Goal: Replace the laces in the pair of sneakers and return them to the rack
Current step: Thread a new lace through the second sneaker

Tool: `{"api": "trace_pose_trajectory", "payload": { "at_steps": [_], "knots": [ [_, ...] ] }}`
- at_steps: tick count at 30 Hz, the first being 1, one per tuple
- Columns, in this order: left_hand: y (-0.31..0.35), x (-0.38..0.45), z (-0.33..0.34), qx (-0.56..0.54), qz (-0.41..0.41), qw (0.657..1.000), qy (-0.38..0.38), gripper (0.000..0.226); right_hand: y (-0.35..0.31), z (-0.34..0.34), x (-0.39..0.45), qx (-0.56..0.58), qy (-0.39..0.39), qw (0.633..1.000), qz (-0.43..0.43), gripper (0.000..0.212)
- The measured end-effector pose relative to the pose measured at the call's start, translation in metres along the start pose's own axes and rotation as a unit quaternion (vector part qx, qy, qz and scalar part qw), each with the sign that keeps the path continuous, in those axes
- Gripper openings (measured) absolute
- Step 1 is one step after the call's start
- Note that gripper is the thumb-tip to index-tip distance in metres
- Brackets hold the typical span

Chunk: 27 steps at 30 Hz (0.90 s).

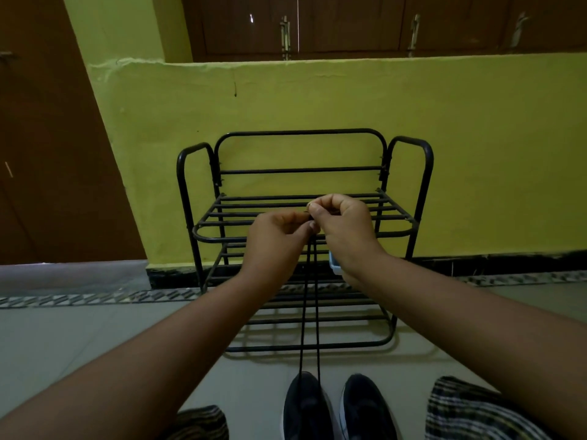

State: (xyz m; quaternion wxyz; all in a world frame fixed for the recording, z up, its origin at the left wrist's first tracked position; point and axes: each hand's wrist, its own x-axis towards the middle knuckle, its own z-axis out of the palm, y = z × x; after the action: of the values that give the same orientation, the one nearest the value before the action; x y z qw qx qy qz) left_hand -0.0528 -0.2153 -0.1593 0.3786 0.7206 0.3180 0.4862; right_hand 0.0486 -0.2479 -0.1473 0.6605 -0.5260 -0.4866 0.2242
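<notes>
Two dark sneakers stand side by side on the floor at the bottom of the view, the left sneaker (305,408) and the right sneaker (365,408). A black lace (309,312) runs up in two taut strands from the left sneaker to my hands. My left hand (276,239) and my right hand (343,227) are raised in front of the rack, fingertips close together, each pinching a lace end. The black metal shoe rack (203,230) stands against the yellow wall behind them.
A small light blue object (335,265) shows on the rack behind my right wrist, mostly hidden. My checked-cloth knees (470,411) flank the sneakers. A brown door stands at left, and brown cabinets sit above the wall ledge.
</notes>
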Motion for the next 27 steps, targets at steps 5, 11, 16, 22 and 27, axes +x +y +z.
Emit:
{"api": "trace_pose_trajectory", "payload": {
  "at_steps": [5,11,16,22,27],
  "knots": [
    [-0.008,0.003,-0.005,-0.015,-0.031,0.998,-0.046,0.013,0.004,-0.004,0.006,-0.064,-0.043,0.997,0.014,0.011],
    [-0.021,0.013,-0.013,0.078,-0.068,0.993,-0.048,0.013,0.006,-0.012,0.017,-0.234,-0.067,0.970,-0.014,0.014],
    [-0.032,0.015,-0.030,0.173,-0.082,0.977,-0.091,0.010,0.015,-0.025,0.022,-0.294,-0.124,0.948,-0.016,0.014],
    [-0.092,-0.004,-0.044,0.299,-0.130,0.931,-0.164,0.008,0.093,-0.041,0.004,-0.355,-0.156,0.922,0.025,0.012],
    [-0.163,-0.034,-0.036,0.349,-0.195,0.884,-0.241,0.012,0.167,-0.037,-0.022,-0.373,-0.231,0.890,0.123,0.016]
  ]
}}
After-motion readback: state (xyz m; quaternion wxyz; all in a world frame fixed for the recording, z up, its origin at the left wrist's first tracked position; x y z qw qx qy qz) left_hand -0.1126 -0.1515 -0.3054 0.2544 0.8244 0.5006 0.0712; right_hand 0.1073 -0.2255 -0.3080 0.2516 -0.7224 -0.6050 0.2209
